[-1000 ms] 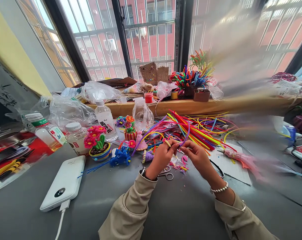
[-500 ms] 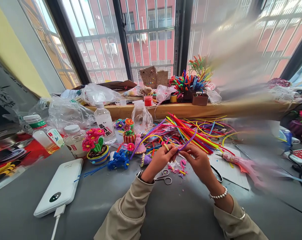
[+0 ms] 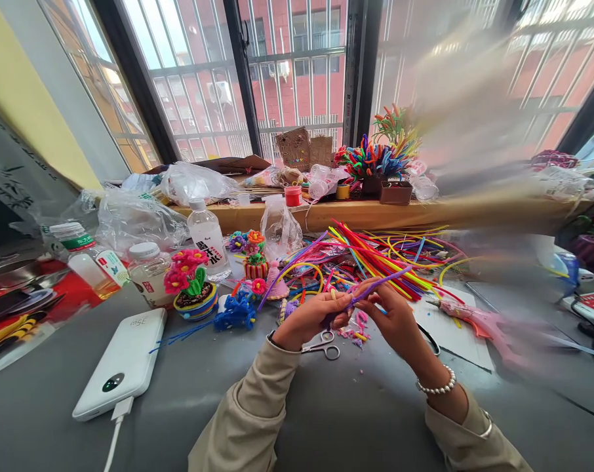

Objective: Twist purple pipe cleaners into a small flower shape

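My left hand and my right hand meet above the grey table, both pinching a purple pipe cleaner whose free end points up and to the right. The left fingers also hold a small pink and yellow piece. Small scissors lie just under my left hand. Pink scraps lie between the hands.
A heap of coloured pipe cleaners spreads behind the hands. A pink glue gun lies right. A white power bank, a pipe-cleaner flower pot, a blue figure and water bottles stand left. The wooden sill holds bags and crafts.
The purple pipe cleaner's free end has swung from an upright loop to a straighter line pointing right. My hands have drawn closer together and the left hand has turned flatter.
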A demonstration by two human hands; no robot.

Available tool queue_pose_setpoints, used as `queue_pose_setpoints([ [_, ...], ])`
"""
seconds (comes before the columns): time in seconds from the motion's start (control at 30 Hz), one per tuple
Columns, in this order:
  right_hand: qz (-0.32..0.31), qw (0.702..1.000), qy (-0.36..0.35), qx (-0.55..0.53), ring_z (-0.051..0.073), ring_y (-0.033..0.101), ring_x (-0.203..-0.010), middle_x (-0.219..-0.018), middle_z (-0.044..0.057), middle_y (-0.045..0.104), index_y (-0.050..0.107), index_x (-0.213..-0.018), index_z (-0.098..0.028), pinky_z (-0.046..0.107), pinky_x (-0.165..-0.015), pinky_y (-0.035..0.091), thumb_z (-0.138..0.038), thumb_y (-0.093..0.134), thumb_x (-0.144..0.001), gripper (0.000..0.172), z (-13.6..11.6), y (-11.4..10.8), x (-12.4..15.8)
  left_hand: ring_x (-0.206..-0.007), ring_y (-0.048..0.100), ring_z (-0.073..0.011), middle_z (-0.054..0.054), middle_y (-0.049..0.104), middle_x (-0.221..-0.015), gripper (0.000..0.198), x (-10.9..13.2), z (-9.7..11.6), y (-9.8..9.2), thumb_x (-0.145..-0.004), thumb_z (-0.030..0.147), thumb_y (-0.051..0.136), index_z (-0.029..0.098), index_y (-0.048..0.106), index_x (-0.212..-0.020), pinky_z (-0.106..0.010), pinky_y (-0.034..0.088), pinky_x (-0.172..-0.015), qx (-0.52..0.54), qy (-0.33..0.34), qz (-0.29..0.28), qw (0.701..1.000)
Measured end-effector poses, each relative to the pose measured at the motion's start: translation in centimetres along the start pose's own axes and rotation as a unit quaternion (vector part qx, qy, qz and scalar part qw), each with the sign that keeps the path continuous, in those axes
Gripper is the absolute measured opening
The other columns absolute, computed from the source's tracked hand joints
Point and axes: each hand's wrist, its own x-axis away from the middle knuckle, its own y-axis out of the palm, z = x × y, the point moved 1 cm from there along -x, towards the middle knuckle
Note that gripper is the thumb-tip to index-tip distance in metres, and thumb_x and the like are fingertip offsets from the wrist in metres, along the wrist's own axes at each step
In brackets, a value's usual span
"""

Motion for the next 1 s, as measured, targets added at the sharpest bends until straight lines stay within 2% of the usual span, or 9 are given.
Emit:
queue_pose_setpoints([
  [0.1, 0.003, 1.0, -0.009, -0.024, 0.015, 0.053, -0.081, -0.087, 0.004, 0.055, 0.058, -0.085, -0.021, 0.026, -0.063, 0.045, -0.021, 0.053, -0.077, 0.01, -0.3, 0.1, -0.1, -0.04, 0.027, -0.0039, 0.005, 0.036, -0.042, 0.033, 0.0, 0.0, 0.0, -0.076, 0.04, 0.046, 0.014, 0.042, -0.057, -0.023, 0.018, -0.045, 0.011, -0.007, -0.009, 1.0],
  [0.3, 0.02, 0.999, -0.023, -0.03, 0.016, 0.054, -0.08, -0.08, 0.003, 0.058, 0.062, -0.08, -0.021, 0.028, -0.068, 0.044, -0.02, 0.051, -0.078, 0.011, -0.3, 0.3, -0.1, -0.04, 0.023, -0.0032, 0.007, 0.032, -0.043, 0.031, -0.1, -0.2, 0.2, -0.073, 0.04, 0.05, 0.014, 0.041, -0.058, -0.021, 0.018, -0.044, 0.04, -0.015, -0.025, 0.999],
  [0.47, 0.046, 0.999, 0.023, -0.018, 0.017, 0.055, -0.076, -0.079, 0.004, 0.058, 0.061, -0.077, -0.02, 0.028, -0.064, 0.045, -0.026, 0.05, -0.077, 0.012, 0.1, 0.2, -0.1, -0.046, 0.037, -0.0057, 0.002, 0.044, -0.054, 0.037, -0.4, -0.2, 0.2, -0.076, 0.048, 0.041, 0.013, 0.047, -0.065, -0.021, 0.026, -0.046, -0.082, 0.024, 0.064, 0.994],
  [0.53, 0.066, 0.997, 0.047, -0.01, 0.017, 0.055, -0.075, -0.08, 0.005, 0.058, 0.061, -0.076, -0.02, 0.028, -0.063, 0.045, -0.029, 0.05, -0.077, 0.014, 0.3, 0.2, -0.2, -0.055, 0.044, -0.0079, -0.001, 0.052, -0.065, 0.034, -0.5, -0.1, 0.3, -0.072, 0.047, 0.047, 0.013, 0.05, -0.074, -0.021, 0.032, -0.051, -0.169, 0.07, 0.122, 0.975],
  [0.63, 0.088, 0.993, 0.076, -0.009, 0.018, 0.055, -0.075, -0.079, 0.006, 0.059, 0.06, -0.077, -0.019, 0.029, -0.063, 0.046, -0.032, 0.05, -0.077, 0.017, 0.6, 0.3, -0.2, -0.069, 0.051, -0.0122, -0.002, 0.057, -0.078, 0.032, -0.5, 0.0, 0.4, -0.066, 0.042, 0.057, 0.016, 0.053, -0.085, -0.023, 0.037, -0.062, -0.306, 0.15, 0.211, 0.916],
  [0.7, 0.083, 0.993, 0.087, -0.017, 0.018, 0.055, -0.075, -0.078, 0.006, 0.059, 0.06, -0.077, -0.019, 0.029, -0.063, 0.046, -0.033, 0.051, -0.076, 0.017, 0.8, 0.4, -0.2, -0.072, 0.052, -0.0139, -0.002, 0.059, -0.078, 0.029, -0.5, -0.1, 0.4, -0.068, 0.041, 0.055, 0.017, 0.056, -0.083, -0.025, 0.038, -0.066, -0.367, 0.171, 0.24, 0.882],
  [0.73, 0.077, 0.993, 0.088, -0.024, 0.018, 0.055, -0.075, -0.079, 0.006, 0.059, 0.06, -0.077, -0.019, 0.029, -0.063, 0.046, -0.034, 0.051, -0.076, 0.017, 0.9, 0.4, -0.2, -0.07, 0.053, -0.0141, -0.002, 0.06, -0.076, 0.027, -0.5, -0.1, 0.4, -0.07, 0.041, 0.053, 0.017, 0.057, -0.081, -0.025, 0.039, -0.066, -0.379, 0.171, 0.24, 0.877],
  [0.8, 0.065, 0.994, 0.084, -0.038, 0.018, 0.055, -0.077, -0.081, 0.006, 0.059, 0.06, -0.077, -0.018, 0.028, -0.063, 0.046, -0.033, 0.051, -0.076, 0.017, 0.9, 0.5, -0.2, -0.065, 0.054, -0.0135, -0.002, 0.061, -0.069, 0.026, -0.4, -0.2, 0.4, -0.073, 0.04, 0.049, 0.017, 0.059, -0.078, -0.024, 0.039, -0.063, -0.37, 0.16, 0.225, 0.887],
  [1.0, 0.04, 0.991, 0.089, -0.091, 0.016, 0.054, -0.074, -0.078, 0.005, 0.058, 0.06, -0.075, -0.018, 0.026, -0.062, 0.044, -0.032, 0.052, -0.075, 0.016, 1.0, 0.3, -0.4, -0.049, 0.046, -0.0085, -0.001, 0.054, -0.054, 0.031, -0.6, -0.1, 0.1, -0.073, 0.04, 0.05, 0.013, 0.057, -0.06, -0.021, 0.035, -0.051, -0.253, 0.109, 0.155, 0.949],
])
